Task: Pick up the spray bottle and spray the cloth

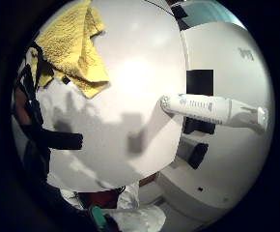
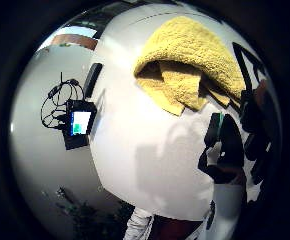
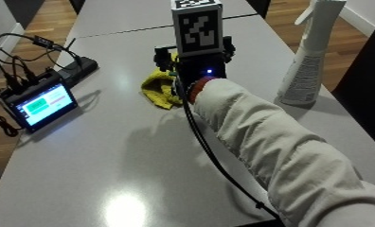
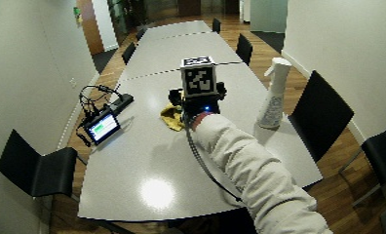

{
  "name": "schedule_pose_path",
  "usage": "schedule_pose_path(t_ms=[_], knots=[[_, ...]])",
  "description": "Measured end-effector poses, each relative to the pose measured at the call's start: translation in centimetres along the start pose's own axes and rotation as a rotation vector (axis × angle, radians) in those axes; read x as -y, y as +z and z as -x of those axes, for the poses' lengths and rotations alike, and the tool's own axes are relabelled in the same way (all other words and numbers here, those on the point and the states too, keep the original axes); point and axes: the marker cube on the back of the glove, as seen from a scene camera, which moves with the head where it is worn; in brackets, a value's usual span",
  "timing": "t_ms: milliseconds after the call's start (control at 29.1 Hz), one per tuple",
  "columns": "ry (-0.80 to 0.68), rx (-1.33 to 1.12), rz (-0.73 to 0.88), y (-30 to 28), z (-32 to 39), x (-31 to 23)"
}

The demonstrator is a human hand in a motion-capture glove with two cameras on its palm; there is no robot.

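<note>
A crumpled yellow cloth (image 3: 157, 91) lies on the grey table (image 3: 111, 156), just left of and partly under my gloved right hand (image 3: 201, 74). The hand hovers over the table beside the cloth and holds nothing. Its gloved fingers (image 2: 229, 150) show loosely extended at the edge of the palm views, next to the cloth (image 2: 190, 55) (image 1: 75, 48). A white spray bottle (image 3: 307, 56) stands upright near the table's right edge, well apart from the hand, and also shows as a white spray bottle (image 1: 212, 108) in the little finger side palm view.
A small device with a lit screen (image 3: 42, 101) and black cables sits at the table's left edge. Black chairs (image 4: 319, 114) stand along the right side, and another chair (image 4: 37, 168) on the left. The arm's cream sleeve (image 3: 269, 151) stretches across the near table.
</note>
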Motion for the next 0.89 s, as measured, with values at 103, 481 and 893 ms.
schedule_pose_path(t_ms=[103,481,893], knots=[[-0.002,-0.003,-0.005,-0.1,0.1,-0.1],[-0.016,-0.012,-0.005,-0.3,0.7,-0.2],[-0.265,0.801,-0.214,-3.4,-2.4,-9.3]])
